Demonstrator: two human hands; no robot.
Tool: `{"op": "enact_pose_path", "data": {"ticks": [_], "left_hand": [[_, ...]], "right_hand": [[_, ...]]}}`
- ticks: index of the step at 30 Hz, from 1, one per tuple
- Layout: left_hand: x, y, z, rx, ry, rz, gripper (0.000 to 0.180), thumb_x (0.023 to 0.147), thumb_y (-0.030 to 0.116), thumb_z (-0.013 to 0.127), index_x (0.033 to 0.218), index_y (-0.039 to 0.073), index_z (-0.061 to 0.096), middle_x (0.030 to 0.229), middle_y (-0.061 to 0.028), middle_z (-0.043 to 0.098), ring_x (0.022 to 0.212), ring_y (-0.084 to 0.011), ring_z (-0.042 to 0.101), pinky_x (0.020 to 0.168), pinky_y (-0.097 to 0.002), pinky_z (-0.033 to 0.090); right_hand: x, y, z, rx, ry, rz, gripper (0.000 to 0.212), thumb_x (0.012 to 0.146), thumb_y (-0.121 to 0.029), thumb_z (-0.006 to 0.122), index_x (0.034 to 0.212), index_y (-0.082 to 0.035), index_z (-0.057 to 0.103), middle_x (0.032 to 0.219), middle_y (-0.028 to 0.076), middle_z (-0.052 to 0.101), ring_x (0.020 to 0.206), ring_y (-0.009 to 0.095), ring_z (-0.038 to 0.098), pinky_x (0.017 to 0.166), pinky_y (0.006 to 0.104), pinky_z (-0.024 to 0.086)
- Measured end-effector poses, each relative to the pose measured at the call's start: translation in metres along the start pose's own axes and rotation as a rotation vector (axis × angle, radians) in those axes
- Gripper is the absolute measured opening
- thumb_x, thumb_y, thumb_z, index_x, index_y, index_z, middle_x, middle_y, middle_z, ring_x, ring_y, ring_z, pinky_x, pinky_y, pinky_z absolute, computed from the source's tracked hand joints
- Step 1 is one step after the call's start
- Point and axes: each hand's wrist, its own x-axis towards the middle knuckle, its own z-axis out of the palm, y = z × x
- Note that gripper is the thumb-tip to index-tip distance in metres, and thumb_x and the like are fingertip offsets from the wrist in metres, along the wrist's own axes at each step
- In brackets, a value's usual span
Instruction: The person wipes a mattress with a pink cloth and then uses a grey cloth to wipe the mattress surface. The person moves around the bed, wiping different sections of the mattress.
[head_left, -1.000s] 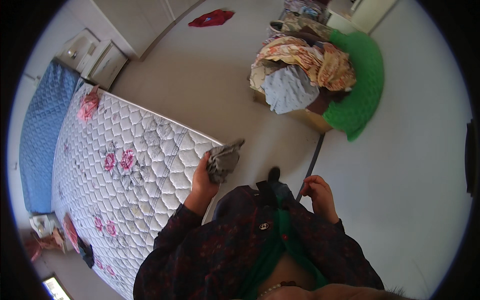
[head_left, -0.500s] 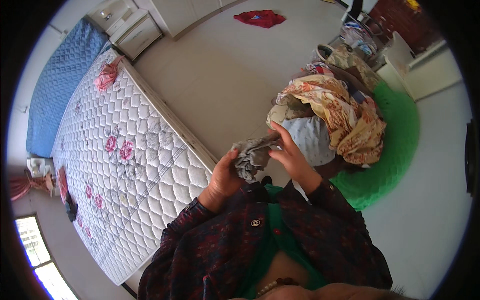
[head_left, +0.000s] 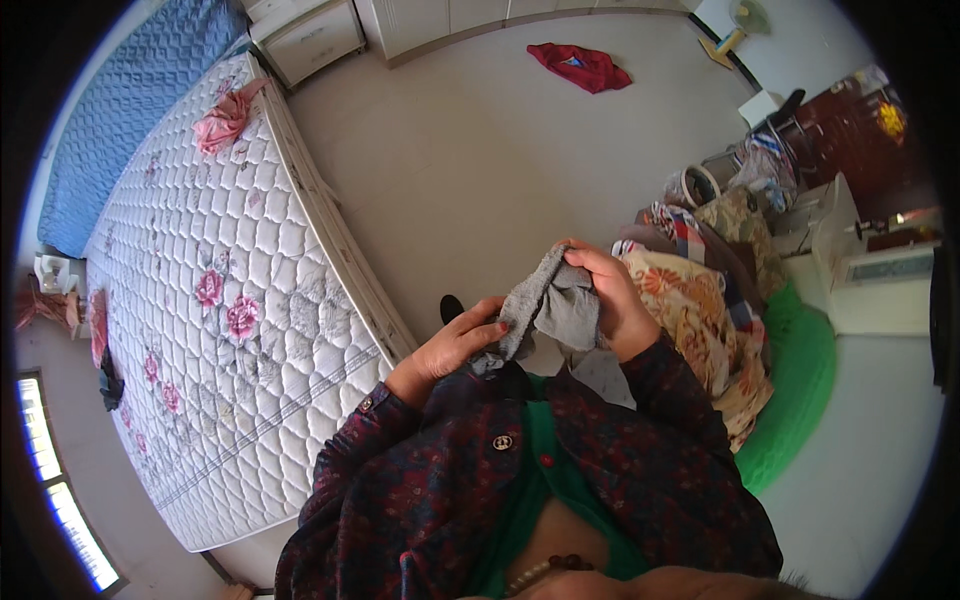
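A crumpled grey cloth [head_left: 568, 312], its exact kind unclear, is stretched between my two hands in front of my body. My left hand [head_left: 462, 342] pinches its lower left end, thumb on top. Higher up, my right hand [head_left: 612, 292] grips the upper right edge, fingers curled behind the fabric. Part of the cloth hangs in loose folds between them. Just beyond my right hand lies a heap of bedding and clothes, with a yellow-orange patterned cloth [head_left: 690, 320] on top.
To the left stands a bed with a white quilted mattress [head_left: 330, 350], a pink cloth [head_left: 226, 120] on it. A green bundle [head_left: 800, 385] lies under the heap at right. Farther off are a red garment [head_left: 585, 70] on the floor and a white cabinet [head_left: 885, 290].
The bunched grey cloth has been opened out and spread between my hands. My right hand has moved slightly right, and the whole view has shifted.
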Motion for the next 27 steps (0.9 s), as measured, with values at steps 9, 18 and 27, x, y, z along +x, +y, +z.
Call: {"op": "enact_pose_path", "data": {"ticks": [9, 18, 27], "left_hand": [[0.107, 0.065, -0.138, 0.669, 0.237, 0.369, 0.045, 0.082, 0.013, 0.060, 0.124, 0.001, 0.049, 0.124, -0.0173, 0.051, 0.111, -0.0277, 0.051, 0.094, -0.0354, 0.042], [0.172, 0.139, -0.247, -0.541, 0.198, -0.033, 0.038, 0.092, 0.030, 0.058, 0.114, -0.001, 0.058, 0.102, -0.0068, 0.065, 0.087, -0.0139, 0.062, 0.081, -0.0283, 0.050], [0.281, 0.209, -0.305, -0.609, 0.183, 0.108, 0.049, 0.095, 0.039, 0.052, 0.121, -0.003, 0.054, 0.108, -0.0099, 0.064, 0.095, -0.0182, 0.062, 0.088, -0.0317, 0.049]], "right_hand": [[0.169, -0.058, 0.065, 0.052, -0.019, 0.171, 0.018, 0.092, -0.015, 0.047, 0.098, -0.003, 0.058, 0.093, 0.007, 0.062, 0.087, 0.019, 0.061, 0.079, 0.0320, 0.050], [0.282, -0.158, 0.038, -0.097, 0.115, 0.174, 0.023, 0.088, -0.016, 0.053, 0.104, 0.000, 0.060, 0.101, 0.010, 0.065, 0.092, 0.022, 0.063, 0.083, 0.0357, 0.051], [0.424, -0.220, 0.032, -0.013, -0.156, 0.275, 0.042, 0.090, -0.019, 0.048, 0.130, -0.006, 0.048, 0.130, 0.010, 0.052, 0.120, 0.022, 0.048, 0.098, 0.0395, 0.041]]}}
